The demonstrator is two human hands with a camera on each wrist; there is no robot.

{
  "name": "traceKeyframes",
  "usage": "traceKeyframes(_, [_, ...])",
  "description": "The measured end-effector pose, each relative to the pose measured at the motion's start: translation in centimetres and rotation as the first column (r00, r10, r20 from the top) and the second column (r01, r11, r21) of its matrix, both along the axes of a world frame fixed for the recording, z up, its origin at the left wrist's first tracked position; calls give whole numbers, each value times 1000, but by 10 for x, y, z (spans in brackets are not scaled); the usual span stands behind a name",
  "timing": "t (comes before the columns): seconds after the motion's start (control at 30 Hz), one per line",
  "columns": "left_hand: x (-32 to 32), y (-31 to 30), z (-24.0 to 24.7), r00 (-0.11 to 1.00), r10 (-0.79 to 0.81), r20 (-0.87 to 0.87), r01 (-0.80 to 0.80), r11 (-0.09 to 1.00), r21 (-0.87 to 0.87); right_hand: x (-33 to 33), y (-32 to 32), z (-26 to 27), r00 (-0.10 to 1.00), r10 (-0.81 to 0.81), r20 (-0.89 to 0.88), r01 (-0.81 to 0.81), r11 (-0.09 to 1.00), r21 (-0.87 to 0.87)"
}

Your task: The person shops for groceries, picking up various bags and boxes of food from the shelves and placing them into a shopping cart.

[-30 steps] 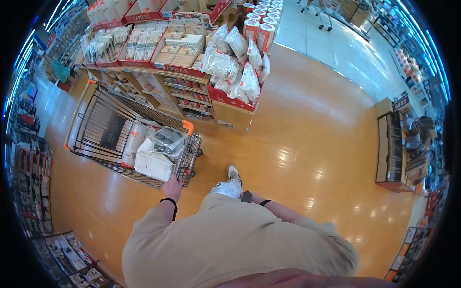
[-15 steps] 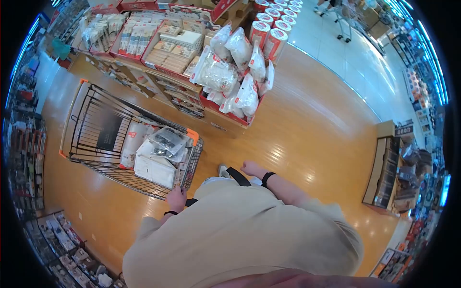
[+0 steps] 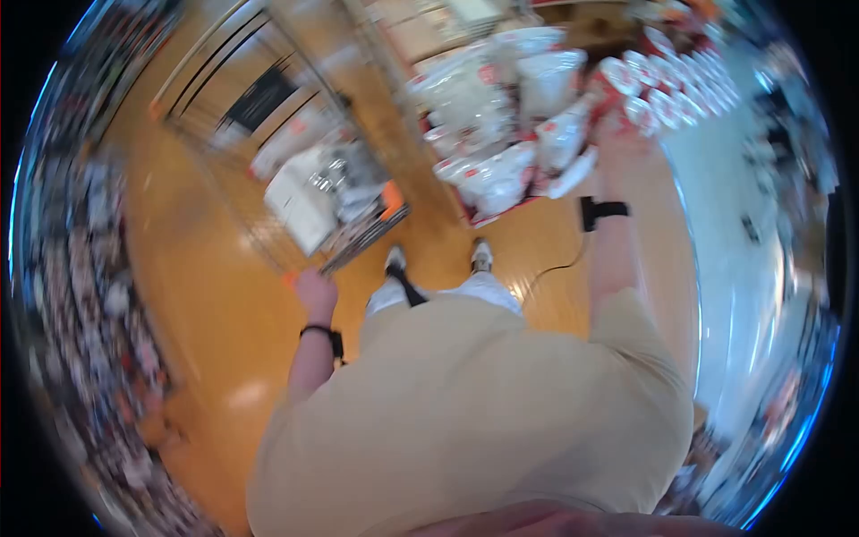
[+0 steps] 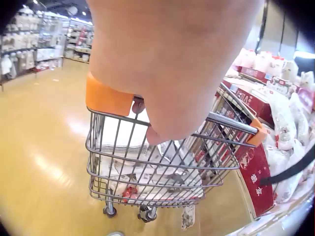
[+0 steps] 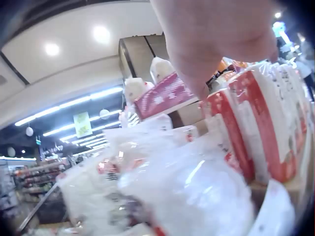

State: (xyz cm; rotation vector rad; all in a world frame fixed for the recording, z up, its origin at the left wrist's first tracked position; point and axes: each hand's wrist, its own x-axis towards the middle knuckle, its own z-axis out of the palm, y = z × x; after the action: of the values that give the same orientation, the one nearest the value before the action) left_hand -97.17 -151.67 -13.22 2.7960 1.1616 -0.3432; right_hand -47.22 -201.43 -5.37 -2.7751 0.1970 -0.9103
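My left hand [image 3: 316, 295] grips the front rim of a wire shopping cart [image 4: 147, 160], beside an orange corner piece [image 4: 110, 97]. In the left wrist view its fingertips curl over the top bar. Inside the cart lie a white box-like packet [image 3: 300, 201] and clear-wrapped goods [image 3: 344, 174]. My right hand [image 5: 221, 39] is stretched out over the display, right at a row of tall red-and-white plastic-wrapped packs [image 5: 263, 123]. Its fingers are mostly hidden and blurred, and I cannot tell whether they hold a pack. Puffy clear bags [image 5: 187, 182] of white goods lie just below it.
A red-edged display bin [image 4: 258, 184] stands close beside the cart. Shelves of goods [image 3: 89, 259] line the left side. A thin dark cable [image 3: 550, 268] hangs from the right wrist. Wooden flooring [image 3: 206, 331] meets pale tiles [image 3: 734, 295] on the right.
The right arm has swung from near the waist out over the display to the red-and-white packs. The body has turned and come closer to the display. The left hand stays on the cart.
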Motion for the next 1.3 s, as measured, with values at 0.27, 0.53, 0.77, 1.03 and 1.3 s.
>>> traceKeyframes(0.27, [-7,-102,13,967,236,-91,-240,970,-35,57,-44,15,978,64,-197,-60,998,25])
traceKeyframes(0.53, [16,-163,8,878,456,-147,-466,884,-37,-14,-32,52,965,103,239,-131,986,101])
traceKeyframes(0.77, [6,-197,23,907,402,-125,-413,907,-78,-112,27,162,651,464,600,-679,710,188])
traceKeyframes(1.03, [-50,-203,-4,978,211,2,-207,963,-171,-278,230,102,266,960,86,-881,205,427])
traceKeyframes(1.3, [-81,-230,0,988,128,87,-109,974,-197,-366,309,-37,214,762,-611,-303,647,700])
